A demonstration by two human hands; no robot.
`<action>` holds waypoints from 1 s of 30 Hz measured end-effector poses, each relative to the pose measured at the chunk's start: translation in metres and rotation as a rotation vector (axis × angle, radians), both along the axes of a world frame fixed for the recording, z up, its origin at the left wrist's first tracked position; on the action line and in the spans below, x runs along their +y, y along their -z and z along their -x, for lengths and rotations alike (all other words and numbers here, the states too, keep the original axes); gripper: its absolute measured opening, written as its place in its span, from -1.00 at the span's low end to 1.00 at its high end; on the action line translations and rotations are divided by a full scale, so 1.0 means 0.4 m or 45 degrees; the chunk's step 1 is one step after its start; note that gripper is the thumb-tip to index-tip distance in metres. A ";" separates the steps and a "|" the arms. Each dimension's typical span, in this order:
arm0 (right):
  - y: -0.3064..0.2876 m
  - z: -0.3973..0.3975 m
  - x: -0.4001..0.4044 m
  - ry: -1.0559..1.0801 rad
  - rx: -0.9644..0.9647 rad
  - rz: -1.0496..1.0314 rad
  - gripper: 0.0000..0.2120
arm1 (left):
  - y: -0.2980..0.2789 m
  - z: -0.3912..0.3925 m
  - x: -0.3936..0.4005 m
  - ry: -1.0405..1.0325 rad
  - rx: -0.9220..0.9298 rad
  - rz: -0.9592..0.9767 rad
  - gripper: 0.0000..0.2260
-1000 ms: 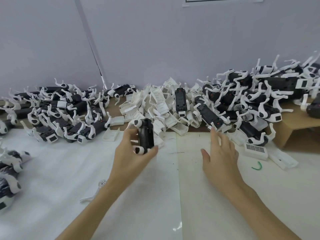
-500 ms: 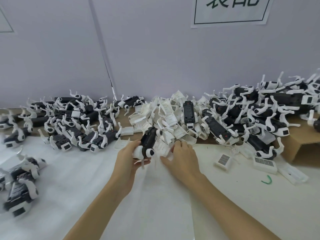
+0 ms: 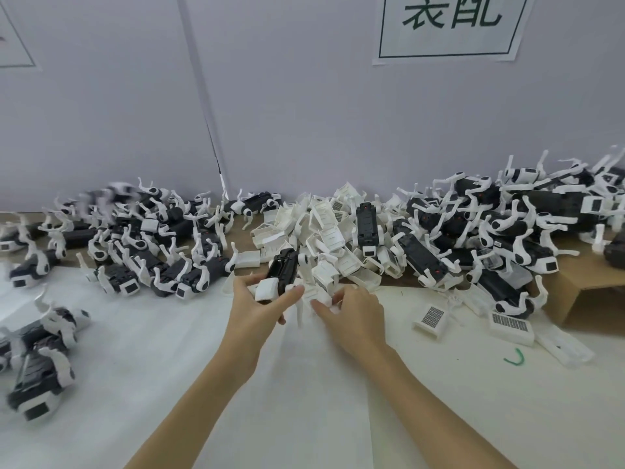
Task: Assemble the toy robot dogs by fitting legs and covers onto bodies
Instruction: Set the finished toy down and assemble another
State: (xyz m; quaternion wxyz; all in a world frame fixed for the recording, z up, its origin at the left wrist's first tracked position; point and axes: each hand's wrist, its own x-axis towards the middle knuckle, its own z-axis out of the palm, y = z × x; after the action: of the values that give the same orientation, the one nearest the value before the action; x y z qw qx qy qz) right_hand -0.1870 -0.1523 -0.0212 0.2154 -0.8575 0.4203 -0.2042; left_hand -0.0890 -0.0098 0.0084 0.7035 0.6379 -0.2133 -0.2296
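Observation:
My left hand (image 3: 257, 308) grips a black toy dog body (image 3: 283, 270) with white leg parts, held just above the white table sheet at centre. My right hand (image 3: 351, 308) sits right beside it, its fingers curled round a small white plastic part (image 3: 321, 296) at the near edge of the heap of white covers (image 3: 324, 228). Thin white legs hang below the body between the two hands. Which kind of part the right hand holds is hard to tell.
Assembled black-and-white dogs lie heaped at the back left (image 3: 142, 238) and back right (image 3: 507, 225), with more at the near left (image 3: 37, 360). Loose white covers (image 3: 510, 324) and a green scrap (image 3: 515, 357) lie at the right. A cardboard box (image 3: 588, 275) stands far right.
My right hand came from the right side of the table over to the cover heap and took hold of a white part. The left hand tilted the body toward it.

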 end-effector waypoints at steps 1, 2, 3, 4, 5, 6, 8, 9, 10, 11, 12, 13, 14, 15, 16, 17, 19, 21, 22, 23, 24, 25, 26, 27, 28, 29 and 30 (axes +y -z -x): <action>0.003 -0.012 0.005 0.046 0.035 0.017 -0.60 | 0.002 -0.001 0.001 -0.011 -0.030 0.003 -0.51; 0.005 -0.022 0.008 0.076 0.047 0.032 -0.64 | 0.004 -0.004 0.002 -0.018 -0.051 0.017 -0.55; 0.006 -0.026 0.009 0.090 0.031 0.032 -0.68 | 0.004 -0.005 0.003 -0.021 -0.060 0.045 -0.57; 0.005 -0.024 0.008 0.089 -0.014 0.009 -0.73 | 0.003 -0.007 0.004 -0.022 -0.056 0.077 -0.57; 0.002 -0.016 0.004 0.073 -0.090 -0.045 -0.78 | 0.000 -0.008 0.006 -0.018 -0.041 0.105 -0.56; -0.004 -0.003 -0.001 0.043 -0.184 -0.119 -0.83 | -0.004 -0.011 0.007 -0.006 -0.024 0.125 -0.55; -0.022 0.039 -0.016 -0.010 -0.353 -0.251 -0.90 | -0.006 -0.013 0.008 0.033 -0.016 0.146 -0.52; -0.031 0.065 -0.026 -0.025 -0.412 -0.292 -0.92 | -0.003 -0.012 0.006 0.044 -0.026 0.148 -0.53; -0.038 0.092 -0.036 -0.034 -0.458 -0.320 -0.94 | 0.000 -0.010 0.003 0.044 -0.043 0.153 -0.56; -0.045 0.119 -0.045 -0.041 -0.501 -0.343 -0.94 | 0.003 -0.006 0.001 0.038 -0.064 0.160 -0.59; -0.052 0.145 -0.055 -0.049 -0.556 -0.376 -0.95 | 0.007 -0.001 -0.001 0.040 -0.095 0.164 -0.60; -0.059 0.173 -0.063 -0.068 -0.629 -0.435 -0.95 | 0.009 0.006 -0.002 0.050 -0.133 0.168 -0.58; -0.066 0.199 -0.070 -0.103 -0.700 -0.522 -0.94 | 0.011 0.012 -0.003 0.064 -0.172 0.173 -0.55; -0.072 0.226 -0.074 -0.158 -0.732 -0.613 -0.92 | 0.012 0.018 -0.002 0.082 -0.205 0.177 -0.51; -0.076 0.250 -0.075 -0.234 -0.716 -0.693 -0.89 | 0.013 0.025 -0.001 0.101 -0.234 0.175 -0.49; -0.076 0.272 -0.075 -0.318 -0.680 -0.770 -0.86 | 0.013 0.031 0.000 0.119 -0.261 0.167 -0.49; -0.069 0.306 -0.071 -0.440 -0.670 -0.933 -0.84 | 0.011 0.044 0.002 0.160 -0.314 0.155 -0.60; -0.059 0.322 -0.066 -0.458 -0.716 -1.019 -0.83 | 0.009 0.056 0.002 0.211 -0.331 0.151 -0.67; -0.053 0.324 -0.065 -0.440 -0.733 -1.021 -0.84 | 0.009 0.059 0.001 0.231 -0.336 0.144 -0.67; -0.047 0.324 -0.066 -0.415 -0.741 -1.009 -0.86 | 0.011 0.063 0.000 0.244 -0.343 0.135 -0.68; -0.041 0.323 -0.066 -0.394 -0.743 -0.991 -0.87 | 0.012 0.067 -0.001 0.243 -0.351 0.130 -0.69; -0.037 0.321 -0.068 -0.382 -0.745 -0.985 -0.86 | 0.013 0.071 -0.002 0.235 -0.360 0.128 -0.70; -0.034 0.320 -0.070 -0.373 -0.752 -1.002 -0.81 | 0.014 0.074 -0.004 0.223 -0.370 0.125 -0.70; -0.031 0.318 -0.073 -0.363 -0.773 -1.052 -0.74 | 0.015 0.078 -0.005 0.214 -0.381 0.119 -0.69; -0.029 0.317 -0.073 -0.355 -0.812 -1.134 -0.68 | 0.016 0.081 -0.005 0.213 -0.392 0.111 -0.69; -0.028 0.316 -0.073 -0.350 -0.869 -1.234 -0.66 | 0.017 0.082 -0.005 0.218 -0.401 0.107 -0.68; -0.030 0.314 -0.071 -0.333 -0.936 -1.336 -0.67 | 0.017 0.084 -0.005 0.227 -0.409 0.107 -0.69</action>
State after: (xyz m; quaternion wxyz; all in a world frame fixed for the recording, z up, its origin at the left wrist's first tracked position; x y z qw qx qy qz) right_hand -0.3125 -0.1806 -0.0092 0.7581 -0.5567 0.2553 -0.2241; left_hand -0.1226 -0.0119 0.0016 0.6633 0.6150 -0.3879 -0.1771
